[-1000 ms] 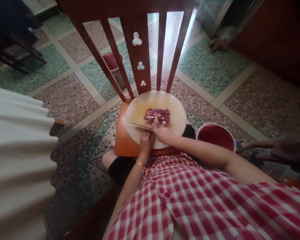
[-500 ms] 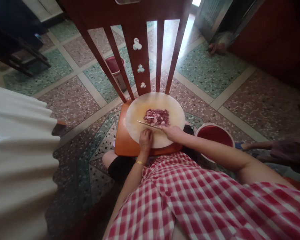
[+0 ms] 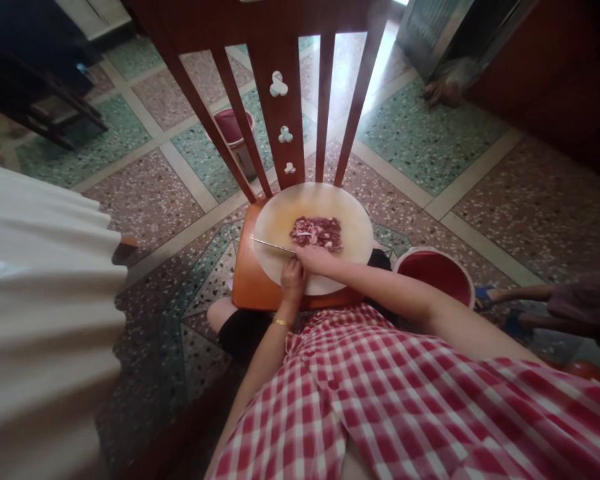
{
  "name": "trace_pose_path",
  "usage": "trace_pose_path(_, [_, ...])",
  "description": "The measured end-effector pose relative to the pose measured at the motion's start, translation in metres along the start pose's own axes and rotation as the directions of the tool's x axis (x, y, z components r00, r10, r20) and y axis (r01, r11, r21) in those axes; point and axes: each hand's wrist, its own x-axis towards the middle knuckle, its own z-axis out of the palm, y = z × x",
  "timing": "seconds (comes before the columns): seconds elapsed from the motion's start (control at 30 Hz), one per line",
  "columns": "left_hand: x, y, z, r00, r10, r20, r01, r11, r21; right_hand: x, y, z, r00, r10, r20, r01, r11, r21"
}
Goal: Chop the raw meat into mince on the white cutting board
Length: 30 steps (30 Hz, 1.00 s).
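Note:
A round pale chopping board (image 3: pixel 280 213) lies on the orange seat of a wooden chair (image 3: pixel 247 288). A heap of chopped red meat (image 3: pixel 317 232) sits at the board's middle. My right hand (image 3: pixel 313 255) reaches across just below the meat and is closed on the handle of a knife (image 3: pixel 273 245), whose blade points left over the board. My left hand (image 3: pixel 293 279), with a gold bracelet at the wrist, is a closed fist resting on the board's near edge, right below the knife handle.
The chair's slatted back (image 3: pixel 280 100) rises beyond the board. A red bucket (image 3: pixel 435 277) stands on the tiled floor to the right, a small red bin (image 3: pixel 235 130) behind the chair. White cloth (image 3: pixel 40 300) fills the left. Another person's foot (image 3: pixel 510 293) shows at right.
My right hand and the knife slid right along the near side of the meat, then back left; the blade tip now reaches further left. The left fist stayed put.

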Motion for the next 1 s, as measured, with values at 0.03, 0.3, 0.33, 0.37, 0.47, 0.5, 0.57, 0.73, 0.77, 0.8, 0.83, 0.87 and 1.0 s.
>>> trace_pose_path(0.03, [0.0, 0.0, 0.0, 1.0, 0.0, -0.01, 0.0, 1.0, 0.003, -0.004, 0.003, 0.001, 1.0, -0.011, -0.017, 0.012, 1.0, 0.004])
trace_pose_path(0.3, [0.002, 0.003, -0.003, 0.992, 0.031, -0.126, -0.037, 0.998, -0.044, -0.057, 0.051, 0.008, 0.986, 0.162, -0.03, -0.163, 0.986, -0.038])
trace_pose_path(0.33, [0.001, 0.002, -0.004, 0.989, 0.041, -0.141, -0.048, 0.998, -0.04, -0.059, 0.05, 0.007, 0.986, 0.16, -0.045, -0.162, 0.986, -0.041])
trace_pose_path(0.37, [0.0, 0.002, -0.005, 0.986, 0.048, -0.157, -0.054, 0.998, -0.035, -0.06, 0.046, 0.006, 0.987, 0.151, -0.054, -0.153, 0.987, -0.037])
trace_pose_path(0.47, [-0.003, 0.0, -0.005, 0.982, 0.044, -0.182, -0.052, 0.998, -0.039, -0.063, 0.034, 0.008, 0.99, 0.134, -0.041, -0.135, 0.991, -0.02])
trace_pose_path(0.5, [-0.003, -0.001, -0.005, 0.983, 0.037, -0.179, -0.046, 0.998, -0.043, -0.064, 0.031, 0.01, 0.99, 0.134, -0.034, -0.135, 0.991, -0.021])
trace_pose_path(0.57, [-0.003, -0.002, -0.002, 0.987, 0.028, -0.159, -0.036, 0.998, -0.046, -0.065, 0.027, 0.014, 0.992, 0.127, -0.023, -0.128, 0.991, -0.027])
trace_pose_path(0.73, [-0.003, -0.004, 0.002, 0.993, 0.013, -0.119, -0.017, 0.999, -0.034, -0.04, 0.015, 0.012, 0.997, 0.066, -0.033, -0.067, 0.998, -0.021])
trace_pose_path(0.77, [-0.003, -0.004, 0.002, 0.993, 0.018, -0.113, -0.022, 0.999, -0.03, -0.03, 0.01, 0.009, 0.998, 0.058, -0.031, -0.059, 0.998, -0.018])
trace_pose_path(0.8, [-0.003, -0.004, 0.002, 0.994, 0.027, -0.105, -0.03, 0.999, -0.023, -0.021, 0.005, 0.006, 0.998, 0.052, -0.025, -0.053, 0.998, -0.016])
trace_pose_path(0.83, [-0.003, -0.004, 0.002, 0.995, 0.037, -0.096, -0.039, 0.999, -0.013, -0.012, -0.001, 0.004, 0.999, 0.047, -0.017, -0.047, 0.999, -0.015])
trace_pose_path(0.87, [-0.003, -0.004, 0.002, 0.995, 0.045, -0.089, -0.045, 0.999, -0.002, -0.005, -0.004, 0.003, 0.999, 0.04, -0.009, -0.04, 0.999, -0.013])
trace_pose_path(1.0, [-0.002, -0.002, 0.001, 0.993, 0.048, -0.106, -0.044, 0.998, 0.039, -0.011, 0.003, 0.006, 1.0, 0.013, -0.021, -0.013, 1.0, -0.011])
